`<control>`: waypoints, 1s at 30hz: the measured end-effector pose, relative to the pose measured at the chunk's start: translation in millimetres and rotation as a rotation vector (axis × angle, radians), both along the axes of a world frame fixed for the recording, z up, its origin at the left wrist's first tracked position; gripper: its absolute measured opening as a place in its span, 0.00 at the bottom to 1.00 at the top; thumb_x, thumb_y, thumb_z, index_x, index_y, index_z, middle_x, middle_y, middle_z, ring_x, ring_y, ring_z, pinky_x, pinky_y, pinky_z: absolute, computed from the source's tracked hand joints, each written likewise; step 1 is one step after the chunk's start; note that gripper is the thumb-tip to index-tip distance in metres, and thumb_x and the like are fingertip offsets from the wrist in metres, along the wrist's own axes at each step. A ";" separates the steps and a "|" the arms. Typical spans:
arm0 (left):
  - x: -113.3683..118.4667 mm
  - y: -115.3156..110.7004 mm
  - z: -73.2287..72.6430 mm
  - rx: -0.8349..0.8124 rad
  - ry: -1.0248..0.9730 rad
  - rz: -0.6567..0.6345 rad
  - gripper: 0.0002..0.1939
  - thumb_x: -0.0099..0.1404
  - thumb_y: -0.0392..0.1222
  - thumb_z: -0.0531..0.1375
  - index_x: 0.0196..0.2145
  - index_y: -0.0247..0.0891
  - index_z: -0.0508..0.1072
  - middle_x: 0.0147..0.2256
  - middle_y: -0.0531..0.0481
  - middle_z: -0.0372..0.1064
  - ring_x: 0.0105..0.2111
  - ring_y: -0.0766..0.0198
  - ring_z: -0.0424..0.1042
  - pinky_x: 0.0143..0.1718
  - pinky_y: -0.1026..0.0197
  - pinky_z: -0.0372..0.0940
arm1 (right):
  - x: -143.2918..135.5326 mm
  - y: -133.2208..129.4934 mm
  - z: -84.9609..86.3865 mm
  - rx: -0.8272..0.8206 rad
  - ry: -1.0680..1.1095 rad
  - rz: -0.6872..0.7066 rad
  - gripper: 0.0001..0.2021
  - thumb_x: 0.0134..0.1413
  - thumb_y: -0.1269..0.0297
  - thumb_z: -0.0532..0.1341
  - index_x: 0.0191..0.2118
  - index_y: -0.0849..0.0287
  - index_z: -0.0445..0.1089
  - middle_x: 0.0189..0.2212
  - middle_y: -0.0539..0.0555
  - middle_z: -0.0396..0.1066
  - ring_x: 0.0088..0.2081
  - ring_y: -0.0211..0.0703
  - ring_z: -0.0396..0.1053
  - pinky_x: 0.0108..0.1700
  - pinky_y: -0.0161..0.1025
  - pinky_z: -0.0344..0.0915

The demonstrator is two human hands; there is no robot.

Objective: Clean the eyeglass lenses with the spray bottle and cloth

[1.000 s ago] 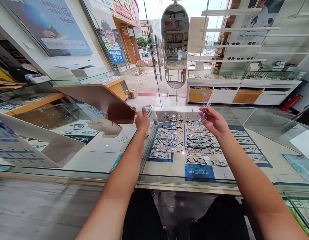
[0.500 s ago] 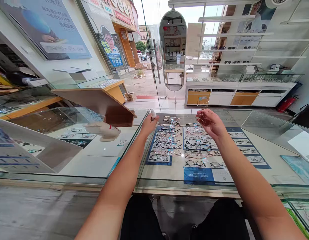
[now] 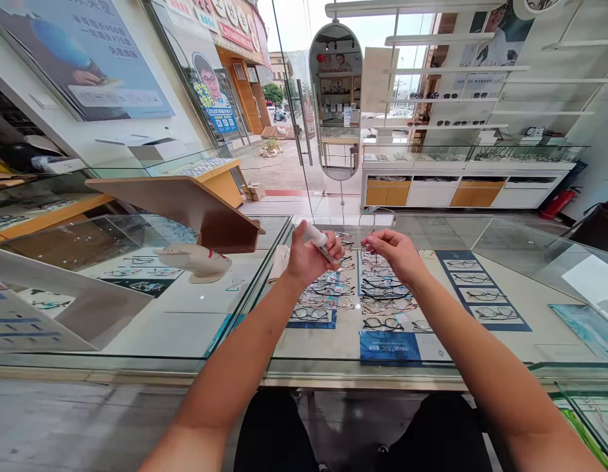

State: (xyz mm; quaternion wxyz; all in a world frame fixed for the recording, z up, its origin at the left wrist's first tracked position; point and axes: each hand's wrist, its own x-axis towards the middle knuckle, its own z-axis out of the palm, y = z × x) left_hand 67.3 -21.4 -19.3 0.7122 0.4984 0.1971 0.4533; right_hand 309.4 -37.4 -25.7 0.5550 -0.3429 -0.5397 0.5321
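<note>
Head view: bottle (image 3: 315,236) in the left hand (image 3: 313,255), glasses (image 3: 378,209) in the right hand (image 3: 395,254).
The left hand is curled around the white bottle, which tilts above the counter (image 3: 313,345); the right hand, just beside it, pinches the thin-rimmed glasses between thumb and fingers, holding them up over the counter's far side. Below both hands, rows of frames (image 3: 383,324) show through the glass, with a blue card (image 3: 389,346) nearest the person; a pale cloth (image 3: 279,262) lies left of the left hand.
</note>
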 end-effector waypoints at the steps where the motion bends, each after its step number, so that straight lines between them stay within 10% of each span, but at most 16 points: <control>1: 1.7 -0.2 -1.3 0.013 0.012 0.020 0.38 0.60 0.84 0.61 0.25 0.42 0.69 0.29 0.49 0.56 0.32 0.57 0.62 0.25 0.60 0.56 | -2.5 -1.3 -0.5 -0.009 -0.008 0.010 0.22 0.43 0.39 0.84 0.33 0.51 0.85 0.39 0.53 0.87 0.38 0.44 0.76 0.49 0.46 0.73; 9: 10.4 6.2 -21.6 0.398 0.452 0.430 0.27 0.64 0.70 0.62 0.29 0.41 0.72 0.32 0.50 0.63 0.32 0.60 0.60 0.35 0.56 0.59 | -15.4 -10.6 -1.9 -0.031 -0.081 0.103 0.23 0.42 0.38 0.84 0.33 0.50 0.84 0.37 0.53 0.85 0.37 0.43 0.73 0.47 0.45 0.69; 30: 14.4 -7.9 -20.6 0.714 0.769 0.299 0.25 0.69 0.67 0.61 0.34 0.41 0.72 0.34 0.49 0.68 0.36 0.56 0.65 0.41 0.54 0.58 | -8.7 -3.6 0.9 -0.067 0.028 0.049 0.25 0.40 0.37 0.84 0.33 0.51 0.82 0.39 0.52 0.86 0.35 0.41 0.71 0.43 0.43 0.69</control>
